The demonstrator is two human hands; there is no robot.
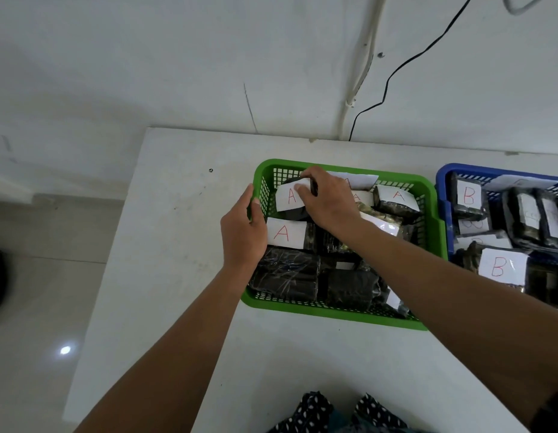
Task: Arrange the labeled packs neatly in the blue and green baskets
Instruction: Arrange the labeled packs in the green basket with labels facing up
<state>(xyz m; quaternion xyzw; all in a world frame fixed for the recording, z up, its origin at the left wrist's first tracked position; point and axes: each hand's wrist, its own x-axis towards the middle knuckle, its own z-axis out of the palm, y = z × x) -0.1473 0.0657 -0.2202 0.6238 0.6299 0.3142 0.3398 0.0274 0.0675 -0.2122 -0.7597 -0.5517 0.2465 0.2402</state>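
A green basket (433, 220) on the white table holds several dark packs with white labels marked A. My right hand (326, 200) reaches into its far left corner and grips a dark pack (291, 198) labelled A. My left hand (243, 228) grasps the basket's left rim, thumb inside. Another A pack (285, 234) lies just right of my left hand, and a third (396, 201) sits at the far right of the basket. To the right stands a blue basket (443, 195) with several packs labelled B (500, 265).
The white table (177, 245) ends at its left edge over a tiled floor. A wall runs behind the baskets, with a black cable (387, 92) hanging down it. Patterned clothing (333, 414) shows at the bottom edge.
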